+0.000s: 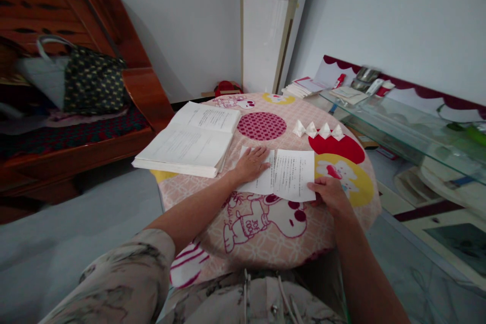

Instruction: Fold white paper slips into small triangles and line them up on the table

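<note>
A printed sheet of paper (294, 174) lies on the round table in front of me. A line runs down it from a narrow gap at the top edge; whether that is a crease or a tear I cannot tell. My left hand (252, 163) rests flat on the sheet's left part, fingers stretched out. At the sheet's lower right edge, my right hand (329, 193) pinches the paper between thumb and fingers. Left of the sheet is a thick stack of printed pages (193, 136), spread open like a book. Several small folded paper pyramids (325, 130) stand in a row beyond the sheet's right side.
A patterned cloth (261, 125) covers the table. On the right stands a glass-topped cabinet (410, 126) carrying papers (306, 86) and small items. A wooden bench (140, 91) with bags (91, 81) is at left; a tall white air conditioner (266, 35) stands in the corner.
</note>
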Demonstrator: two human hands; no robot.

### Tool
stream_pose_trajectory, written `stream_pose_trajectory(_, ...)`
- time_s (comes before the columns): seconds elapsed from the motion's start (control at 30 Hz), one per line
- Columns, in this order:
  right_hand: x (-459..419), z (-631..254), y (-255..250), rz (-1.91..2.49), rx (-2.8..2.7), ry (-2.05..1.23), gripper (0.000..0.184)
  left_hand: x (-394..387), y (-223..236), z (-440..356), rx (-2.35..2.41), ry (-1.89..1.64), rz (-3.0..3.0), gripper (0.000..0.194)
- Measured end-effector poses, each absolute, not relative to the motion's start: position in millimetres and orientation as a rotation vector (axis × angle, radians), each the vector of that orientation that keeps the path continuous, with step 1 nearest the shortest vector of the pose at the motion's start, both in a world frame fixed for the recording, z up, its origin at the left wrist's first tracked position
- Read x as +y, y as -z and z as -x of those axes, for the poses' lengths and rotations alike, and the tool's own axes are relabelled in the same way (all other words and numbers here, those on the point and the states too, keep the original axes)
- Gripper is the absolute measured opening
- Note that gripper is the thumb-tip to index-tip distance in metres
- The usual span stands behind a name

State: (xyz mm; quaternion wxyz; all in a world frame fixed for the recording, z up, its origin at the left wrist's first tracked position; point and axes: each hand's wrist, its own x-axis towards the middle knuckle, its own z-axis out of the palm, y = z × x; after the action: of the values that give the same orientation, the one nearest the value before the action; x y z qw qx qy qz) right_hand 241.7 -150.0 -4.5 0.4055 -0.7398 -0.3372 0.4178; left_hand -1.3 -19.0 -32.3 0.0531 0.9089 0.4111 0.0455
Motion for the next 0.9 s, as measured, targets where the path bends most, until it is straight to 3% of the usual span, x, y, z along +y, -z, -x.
stream_pose_trajectory(0.9, -158.3, -248.3, 12.1, 1.793, -0.81, -1.06, 0.014, -18.6, 32.0, 0.8, 1.269, -0.141, -2.759, 0.061)
